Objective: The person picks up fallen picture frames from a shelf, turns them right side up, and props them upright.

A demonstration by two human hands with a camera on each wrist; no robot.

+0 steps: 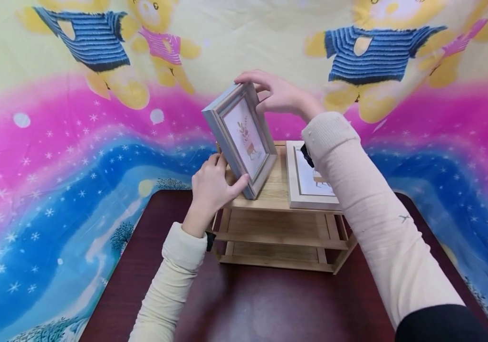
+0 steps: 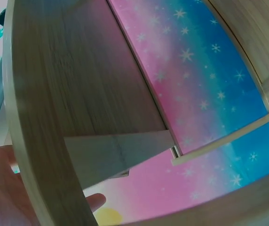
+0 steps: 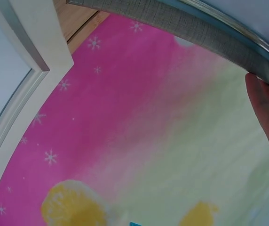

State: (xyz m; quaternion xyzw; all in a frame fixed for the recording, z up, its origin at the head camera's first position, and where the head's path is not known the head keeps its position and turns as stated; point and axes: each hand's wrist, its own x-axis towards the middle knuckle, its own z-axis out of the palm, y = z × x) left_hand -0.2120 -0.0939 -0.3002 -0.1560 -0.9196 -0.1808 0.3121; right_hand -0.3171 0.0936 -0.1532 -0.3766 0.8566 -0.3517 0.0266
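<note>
A grey-brown picture frame [image 1: 247, 137] with a plant-and-animal print stands tilted on the left part of a wooden rack's top shelf [image 1: 280, 178]. My right hand [image 1: 284, 95] grips its upper edge, fingers over the top and thumb at the side. In the right wrist view the fingertips [image 3: 253, 87] meet the frame's grey edge [image 3: 186, 35]. My left hand [image 1: 215, 183] is at the frame's lower left side, thumb across its edge and fingers behind it. From the left wrist, the shelf board [image 2: 92, 70] hides part of that hand [image 2: 5, 188].
A second, whitish picture frame [image 1: 293, 190] lies flat on the shelf's right side, partly covered by my right forearm. Two lower shelves [image 1: 275, 225] sit beneath. The rack stands on a dark red table [image 1: 278, 304], before a cloth backdrop [image 1: 47, 171] printed with bears.
</note>
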